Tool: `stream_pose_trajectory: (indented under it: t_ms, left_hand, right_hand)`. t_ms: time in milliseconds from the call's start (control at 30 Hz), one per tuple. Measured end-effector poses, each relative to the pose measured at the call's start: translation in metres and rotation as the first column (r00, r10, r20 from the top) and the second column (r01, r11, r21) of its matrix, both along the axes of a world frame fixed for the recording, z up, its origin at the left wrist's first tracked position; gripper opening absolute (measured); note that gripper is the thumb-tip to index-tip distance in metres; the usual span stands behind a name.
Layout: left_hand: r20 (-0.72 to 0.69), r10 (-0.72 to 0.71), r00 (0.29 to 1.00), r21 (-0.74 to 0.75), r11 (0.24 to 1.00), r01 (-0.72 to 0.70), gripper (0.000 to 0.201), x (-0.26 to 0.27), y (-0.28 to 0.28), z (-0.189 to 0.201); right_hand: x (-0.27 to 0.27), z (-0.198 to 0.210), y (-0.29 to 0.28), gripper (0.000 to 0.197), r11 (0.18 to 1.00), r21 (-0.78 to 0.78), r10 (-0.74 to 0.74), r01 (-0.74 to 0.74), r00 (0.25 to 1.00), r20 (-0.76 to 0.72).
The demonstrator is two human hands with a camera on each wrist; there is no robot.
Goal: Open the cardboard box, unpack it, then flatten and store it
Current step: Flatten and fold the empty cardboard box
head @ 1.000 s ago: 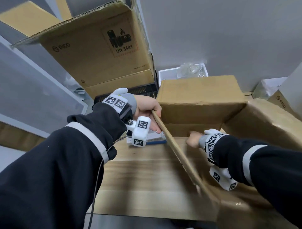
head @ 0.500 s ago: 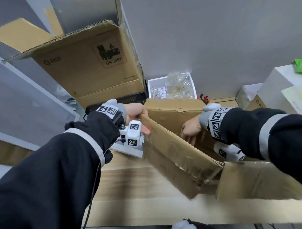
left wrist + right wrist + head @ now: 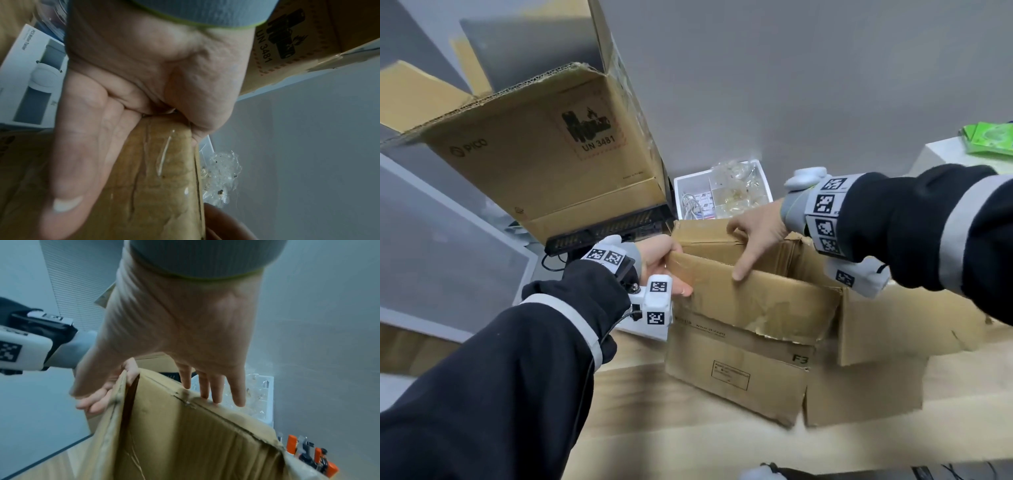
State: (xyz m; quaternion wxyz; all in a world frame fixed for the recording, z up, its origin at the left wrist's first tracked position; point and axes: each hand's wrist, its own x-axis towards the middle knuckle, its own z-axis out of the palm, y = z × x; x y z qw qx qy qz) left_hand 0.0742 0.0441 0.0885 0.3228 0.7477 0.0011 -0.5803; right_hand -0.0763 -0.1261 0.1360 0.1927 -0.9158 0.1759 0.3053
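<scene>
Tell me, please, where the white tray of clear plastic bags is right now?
In the head view, the white tray sits against the grey wall, just behind the cardboard box and right of the PICO carton.

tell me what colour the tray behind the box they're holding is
White. The tray behind the cardboard box shows best in the head view.

Both arms wear dark navy sleeves (image 3: 524, 370), each crossed by a pale grey band. Under the cuffs sit grey knit wristbands (image 3: 203, 257) edged in yellow-green. White tracker blocks (image 3: 655, 303) carry black-and-white square tags (several per wrist), and a thin black cable (image 3: 616, 323) trails from the left unit, beside a small metal screw.
</scene>
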Motion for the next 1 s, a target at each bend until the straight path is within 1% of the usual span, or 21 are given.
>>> stream_pose_trajectory:
  t_ms: [33,100,133,200,300,333,400,467,533,633,667,733,767,800,833,900,933,967,1000]
  left_hand:
    - [-0.019,-0.006,1.0,-0.005,1.0,0.006,0.015,-0.001,0.002,0.001]
    - [-0.055,-0.03,0.998,-0.021,0.999,0.028,0.006,-0.002,0.003,0.004]
    - [-0.065,-0.035,0.997,-0.028,0.999,0.033,0.011,-0.002,0.004,0.005]
    - [-0.087,-0.049,0.995,-0.044,0.998,0.046,0.022,-0.004,0.004,0.008]
    - [-0.084,-0.055,0.995,-0.059,0.997,0.05,0.035,-0.006,0.007,0.007]
    - [-0.07,-0.046,0.996,-0.06,0.997,0.042,0.036,-0.006,0.008,0.006]
    - [-0.017,-0.057,0.998,-0.055,0.997,0.056,0.041,-0.005,0.011,0.002]
    - [0.041,-0.122,0.992,-0.027,0.992,0.123,0.047,-0.004,0.013,0.001]
    - [0.1,-0.196,0.976,0.011,0.981,0.196,0.049,0.002,0.016,-0.002]
    - [0.122,-0.322,0.939,0.052,0.947,0.318,0.061,0.01,0.023,-0.004]
    - [0.136,-0.389,0.911,0.069,0.921,0.383,0.057,0.011,0.025,-0.004]
    - [0.239,-0.519,0.821,0.106,0.854,0.509,0.041,0.012,0.029,-0.004]
    - [0.281,-0.562,0.778,0.134,0.825,0.549,0.039,0.01,0.03,-0.003]
    - [0.324,-0.613,0.721,0.179,0.788,0.589,0.042,0.008,0.029,-0.002]
    - [0.378,-0.668,0.641,0.234,0.739,0.632,0.042,0.007,0.028,-0.001]
    - [0.471,-0.758,0.451,0.352,0.63,0.692,0.032,0.004,0.025,0.0]
    - [0.5,-0.777,0.383,0.39,0.597,0.701,0.03,0.005,0.025,-0.002]
    - [0.519,-0.779,0.352,0.406,0.587,0.701,0.032,0.005,0.026,-0.004]
    - [0.525,-0.776,0.348,0.412,0.59,0.694,0.034,0.006,0.028,-0.006]
  right_hand:
    - [0.002,-0.004,0.002,0.117,1.0,-0.01,0.015,-0.015,1.0,-0.02]
    - [0.004,-0.008,0.006,0.115,1.0,-0.02,0.006,-0.006,1.0,-0.016]
    - [0.004,-0.009,0.008,0.111,1.0,-0.022,0.005,-0.006,1.0,-0.011]
    - [0.005,-0.012,0.014,0.094,0.999,-0.027,0.03,-0.031,1.0,-0.008]
    - [0.008,-0.018,0.023,0.056,0.996,-0.026,0.086,-0.086,0.996,0.004]
    - [0.009,-0.02,0.024,0.047,0.993,-0.043,0.108,-0.107,0.994,0.011]
    - [0.012,-0.024,0.025,0.038,0.988,-0.067,0.139,-0.137,0.99,0.02]
    - [0.014,-0.027,0.026,0.034,0.985,-0.07,0.161,-0.159,0.987,0.023]
    - [0.015,-0.029,0.026,0.029,0.982,-0.07,0.177,-0.175,0.984,0.025]
    - [0.015,-0.028,0.023,0.023,0.981,-0.072,0.183,-0.181,0.983,0.029]
    - [0.015,-0.027,0.02,0.023,0.981,-0.073,0.18,-0.177,0.983,0.03]
    - [0.015,-0.027,0.017,0.021,0.985,-0.058,0.165,-0.163,0.986,0.029]
    - [0.014,-0.028,0.015,0.02,0.986,-0.044,0.161,-0.159,0.987,0.026]
    - [0.014,-0.029,0.013,0.021,0.987,-0.031,0.16,-0.16,0.987,0.022]
    - [0.014,-0.029,0.012,0.02,0.987,-0.021,0.162,-0.162,0.987,0.015]
    - [0.014,-0.031,0.011,0.018,0.987,-0.011,0.163,-0.163,0.987,0.004]
    - [0.013,-0.031,0.009,0.018,0.987,-0.005,0.161,-0.161,0.987,0.0]
    - [0.013,-0.031,0.009,0.019,0.988,-0.002,0.154,-0.154,0.988,-0.008]
    - [0.013,-0.032,0.008,0.019,0.99,0.0,0.144,-0.144,0.989,-0.012]
